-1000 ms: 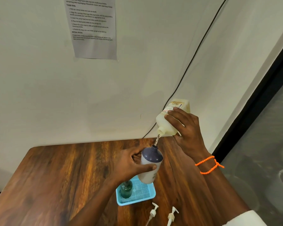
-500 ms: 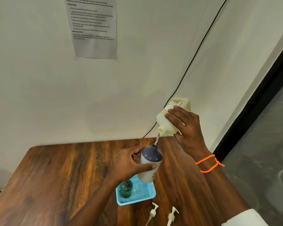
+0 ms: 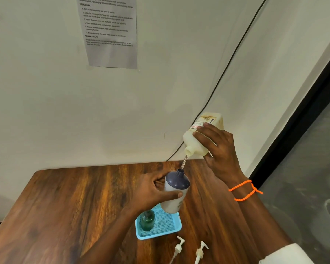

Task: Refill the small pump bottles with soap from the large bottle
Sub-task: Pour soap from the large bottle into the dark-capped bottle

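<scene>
We see the large bottle (image 3: 202, 138) tipped mouth-down above the table (image 3: 69, 202), a thin stream of soap (image 3: 184, 162) running into the open neck of the white pump bottle (image 3: 174, 195), while a green bottle (image 3: 147, 220) stands in the blue tray (image 3: 160, 234). We cannot make out either fill level. Our right hand (image 3: 219, 149) wraps the large bottle; our left hand (image 3: 151, 191) grips the pump bottle, held above the tray, with two pump heads (image 3: 190, 248) lying nearby.

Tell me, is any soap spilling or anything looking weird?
No spill shows. The soap stream runs from the tipped large bottle into the small bottle's neck. Two pump heads lie loose on the table, simply unscrewed for refilling.
</scene>
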